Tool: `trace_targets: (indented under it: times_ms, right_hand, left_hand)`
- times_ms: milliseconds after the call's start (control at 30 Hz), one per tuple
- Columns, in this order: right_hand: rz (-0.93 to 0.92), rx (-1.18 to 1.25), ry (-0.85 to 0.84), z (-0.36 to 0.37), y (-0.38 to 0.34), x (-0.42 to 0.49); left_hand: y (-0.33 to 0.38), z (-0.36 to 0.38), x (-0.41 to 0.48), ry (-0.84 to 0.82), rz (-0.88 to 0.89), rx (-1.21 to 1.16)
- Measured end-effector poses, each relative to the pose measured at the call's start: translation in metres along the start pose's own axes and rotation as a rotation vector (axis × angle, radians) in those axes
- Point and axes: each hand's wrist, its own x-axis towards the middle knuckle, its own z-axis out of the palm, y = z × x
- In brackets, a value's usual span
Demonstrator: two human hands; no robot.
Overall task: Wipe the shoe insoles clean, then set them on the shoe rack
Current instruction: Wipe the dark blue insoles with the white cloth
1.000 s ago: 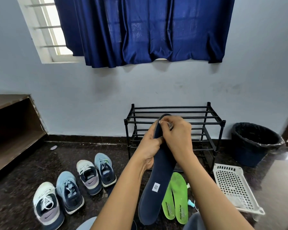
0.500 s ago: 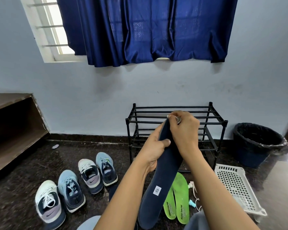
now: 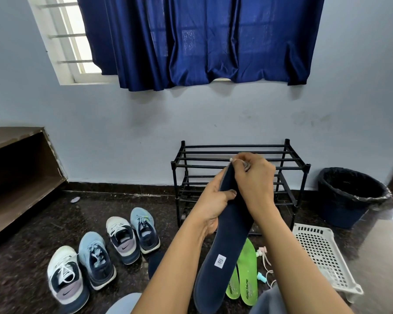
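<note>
Navy insole [image 3: 227, 245], held just before the shoe rack [image 3: 236, 146], is running lengthwise from heel nearest the person up to toe toward the rack's top, left hand [image 3: 213, 200] curling round its middle, right hand [image 3: 254, 177] pinching what may be a small wipe [image 3: 246, 165] at the toe.

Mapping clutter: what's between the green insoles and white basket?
Head view: a white cord, a pink piece and a teal piece, too small to identify, lie between green insoles and white basket.
</note>
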Motion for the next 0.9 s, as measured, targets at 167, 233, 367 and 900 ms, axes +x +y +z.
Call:
trace_targets:
  times_ms: [167, 233, 367, 900]
  right_hand:
    - [-0.066, 0.021, -0.108, 0.002, -0.008, -0.011]
    - [-0.040, 0.024, -0.060, 0.002, -0.005, -0.003]
    - [0.006, -0.005, 0.041, -0.004, 0.001, 0.005]
    - [-0.094, 0.024, 0.144, -0.005, -0.006, -0.015]
  left_hand:
    - [0.005, -0.006, 0.002, 0.022, 0.010, -0.095]
    - [0.004, -0.006, 0.002, 0.003, 0.009, -0.099]
    - [0.003, -0.005, -0.001, -0.014, -0.002, -0.067]
    - [0.015, -0.018, 0.005, 0.123, 0.003, -0.134]
